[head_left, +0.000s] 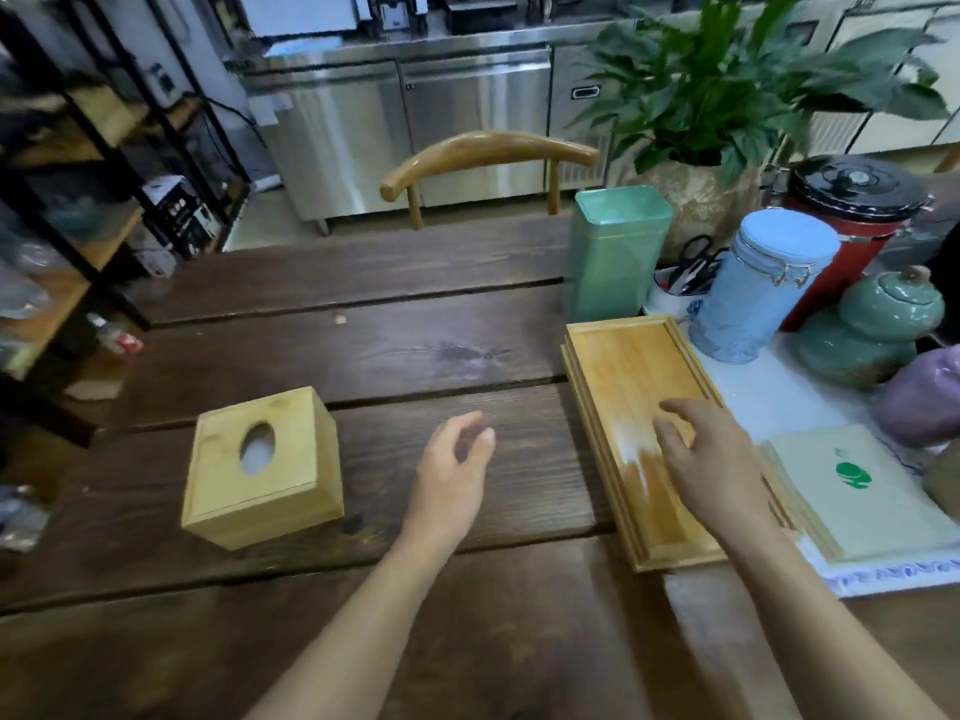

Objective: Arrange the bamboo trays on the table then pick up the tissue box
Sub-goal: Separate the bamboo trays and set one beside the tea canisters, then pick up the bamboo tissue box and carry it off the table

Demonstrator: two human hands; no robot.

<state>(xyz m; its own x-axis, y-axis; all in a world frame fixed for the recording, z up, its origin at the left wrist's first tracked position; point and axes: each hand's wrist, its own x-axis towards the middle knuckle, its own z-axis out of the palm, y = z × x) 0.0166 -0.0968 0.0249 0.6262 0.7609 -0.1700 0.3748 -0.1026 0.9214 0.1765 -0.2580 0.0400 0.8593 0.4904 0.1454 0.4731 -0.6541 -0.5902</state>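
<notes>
Stacked bamboo trays [618, 387] at the right of the dark plank counter [322, 356], long sides running away from the viewer, right edge against a white cloth [779, 402] and a pale booklet [852, 491]. At least two in the stack, perhaps three; layered rims hard to count through the blur. Right hand [711, 459] over the near half of the top tray, fingers spread and slack, gripping nothing, fingertips low over the tray floor or just touching it. Left hand [452, 475] above bare planks between trays and tissue box [262, 467], likewise open and empty, fingers loosely curled. Tissue box well left of the stack, upright, oval slot up, clear on every side. Judged step: squaring the stack before turning to the box. Best done by pinching both long rims, one hand per side, rather than pressing the floor, which would slide only the top tray. Worth keeping the far end short of the green tin [615, 252] and the blue jar [758, 288] just behind. For the box afterwards, a grasp across two opposite walls from above, clear of the slot.
</notes>
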